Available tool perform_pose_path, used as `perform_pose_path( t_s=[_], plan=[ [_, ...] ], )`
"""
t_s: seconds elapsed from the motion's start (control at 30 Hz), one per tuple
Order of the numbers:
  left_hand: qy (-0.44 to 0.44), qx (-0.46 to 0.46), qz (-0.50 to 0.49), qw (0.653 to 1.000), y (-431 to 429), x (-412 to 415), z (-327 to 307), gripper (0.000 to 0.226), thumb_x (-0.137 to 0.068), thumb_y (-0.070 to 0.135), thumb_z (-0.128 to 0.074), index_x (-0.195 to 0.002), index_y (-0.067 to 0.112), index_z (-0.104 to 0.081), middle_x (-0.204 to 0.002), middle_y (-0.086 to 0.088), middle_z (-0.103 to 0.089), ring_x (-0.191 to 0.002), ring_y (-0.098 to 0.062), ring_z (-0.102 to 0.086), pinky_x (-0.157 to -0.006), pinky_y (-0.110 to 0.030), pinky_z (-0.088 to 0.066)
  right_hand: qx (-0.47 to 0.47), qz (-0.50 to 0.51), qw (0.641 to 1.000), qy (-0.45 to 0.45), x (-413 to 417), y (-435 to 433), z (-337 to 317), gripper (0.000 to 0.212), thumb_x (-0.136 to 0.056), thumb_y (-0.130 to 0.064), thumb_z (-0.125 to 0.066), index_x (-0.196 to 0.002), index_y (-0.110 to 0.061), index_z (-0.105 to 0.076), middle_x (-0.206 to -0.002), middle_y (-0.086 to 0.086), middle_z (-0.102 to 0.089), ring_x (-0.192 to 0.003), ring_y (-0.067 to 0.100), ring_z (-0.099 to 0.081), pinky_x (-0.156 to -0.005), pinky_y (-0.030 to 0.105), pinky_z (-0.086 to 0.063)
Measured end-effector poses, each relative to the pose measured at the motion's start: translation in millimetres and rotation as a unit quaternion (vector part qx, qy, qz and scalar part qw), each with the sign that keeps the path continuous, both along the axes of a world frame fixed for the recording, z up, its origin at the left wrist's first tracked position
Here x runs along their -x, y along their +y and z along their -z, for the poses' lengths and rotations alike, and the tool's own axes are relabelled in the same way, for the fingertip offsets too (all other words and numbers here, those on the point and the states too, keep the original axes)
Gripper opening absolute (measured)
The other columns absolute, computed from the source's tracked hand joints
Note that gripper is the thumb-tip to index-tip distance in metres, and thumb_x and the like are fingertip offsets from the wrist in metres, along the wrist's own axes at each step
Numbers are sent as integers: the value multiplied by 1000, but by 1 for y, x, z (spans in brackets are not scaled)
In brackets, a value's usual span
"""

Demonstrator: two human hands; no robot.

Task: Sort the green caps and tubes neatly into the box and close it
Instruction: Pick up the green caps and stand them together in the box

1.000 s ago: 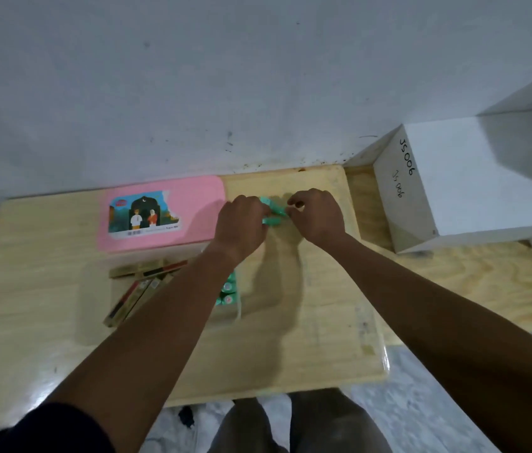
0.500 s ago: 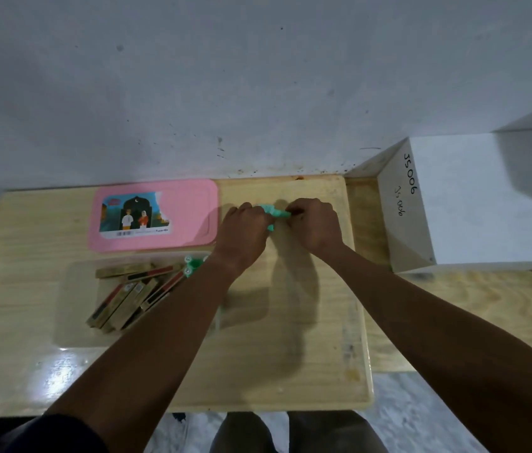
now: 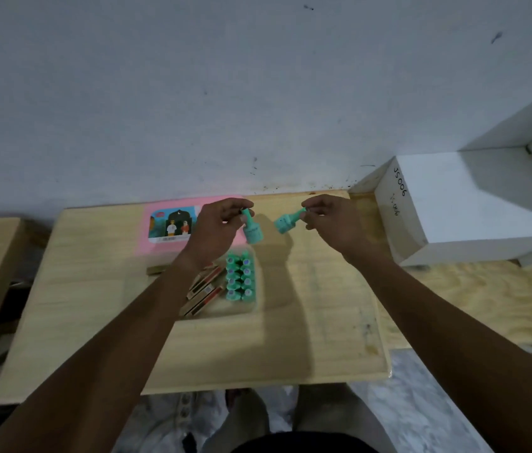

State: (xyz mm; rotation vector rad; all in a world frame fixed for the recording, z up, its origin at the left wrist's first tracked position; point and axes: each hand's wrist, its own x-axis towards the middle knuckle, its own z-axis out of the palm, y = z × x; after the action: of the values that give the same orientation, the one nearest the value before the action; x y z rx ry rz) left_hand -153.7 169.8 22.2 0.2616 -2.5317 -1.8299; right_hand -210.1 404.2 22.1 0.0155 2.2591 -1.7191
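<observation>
Only one legible string: "JS006", handwritten in dark marker, running down the side face of the white rectangular block (image 3: 467,204) at 2 o'clock of the light wooden table (image 3: 290,338). Smaller scribble just beside it: illegible. Pink flat plastic lid (image 3: 173,223) at 11 o'clock carries a picture sticker; its strip of small print is too blurred to read. Green plastic bottle-shaped tube (image 3: 253,231) at 12 o'clock: faint marks, unreadable.

Mint-green caps (image 3: 240,277) beside gold-and-red tubes (image 3: 206,290), a pink lid (image 3: 166,247) bearing a colourful picture, on a pale wood-grain bench (image 3: 94,322).
</observation>
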Motion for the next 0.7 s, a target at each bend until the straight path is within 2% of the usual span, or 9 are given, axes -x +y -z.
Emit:
perform_pose_path(
  t_s=[0.07, 0.17, 0.27, 0.37, 0.47, 0.53, 0.63, 0.7],
  plan=[
    [2, -30, 3, 1000, -12, -17, -8, 26, -90, -10, -57, -106, 7, -68, -97, -8, -72, -94, -8, -69, -86, -22, -54, 6, -7, 1000, 16, -19, -12, -11, 11, -79, -8, -75, -86, -15, -72, -90, 10, -72, -72, 17, -67, -71, 33, -59],
    [1, -45, 12, 999, -29, -39, -14, 25, -90, -9, -57, -102, 10, -68, -93, -4, -72, -91, -7, -69, -85, -22, -55, 8, -19, 999, 37, -45, -29, -17, 11, -78, -9, -76, -85, -17, -72, -86, 9, -73, -70, 19, -68, -74, 38, -59],
    [0, -43, 33, 999, -41, -62, -11, 29, -89, -9, -56, -97, 17, -68, -93, -2, -72, -90, -4, -68, -79, -18, -52, -4, -29, 998, 51, -71, -43, -18, 12, -78, -10, -75, -85, -19, -73, -83, 7, -74, -67, 19, -68, -70, 32, -58],
    [-3, -31, 45, 999, -48, -85, -5, 27, -90, -8, -56, -99, 14, -67, -97, -6, -72, -91, -3, -68, -81, -19, -53, -29, -43, 997, 61, -94, -52, -18, 12, -79, -11, -75, -87, -19, -74, -79, 2, -74, -67, 13, -69, -61, 21, -50],
    [-1, -2, 53, 999, -52, -103, 4, 28, -89, -4, -59, -96, 21, -69, -101, -5, -72, -99, -14, -68, -87, -29, -55, -59, -51, 994, 78, -113, -57, -16, 14, -78, -10, -75, -86, -21, -75, -83, -3, -75, -76, 9, -71, -67, 19, -52],
    [-5, 25, 64, 998, -53, -113, 11, 28, -88, -3, -62, -96, 23, -70, -100, -2, -74, -98, -17, -68, -87, -33, -55, -74, -66, 991, 86, -125, -59, -14, 15, -78, -8, -73, -86, -20, -75, -85, -6, -75, -75, 6, -70, -64, 13, -48],
    [-12, 59, 84, 995, -51, -124, 17, 29, -87, 0, -63, -95, 27, -72, -98, 5, -74, -94, -10, -69, -89, -32, -56, -110, -95, 984, 100, -139, -62, -8, 16, -78, -8, -70, -87, -20, -75, -83, -8, -74, -73, 3, -70, -66, 12, -48],
    [-11, 79, 97, 992, -46, -129, 19, 29, -87, -1, -62, -94, 25, -72, -97, 4, -74, -86, -10, -67, -83, -31, -55, -149, -119, 974, 121, -145, -64, -2, 18, -78, -9, -69, -89, -23, -75, -80, -10, -73, -73, 2, -69, -67, 13, -49]
  ],
)
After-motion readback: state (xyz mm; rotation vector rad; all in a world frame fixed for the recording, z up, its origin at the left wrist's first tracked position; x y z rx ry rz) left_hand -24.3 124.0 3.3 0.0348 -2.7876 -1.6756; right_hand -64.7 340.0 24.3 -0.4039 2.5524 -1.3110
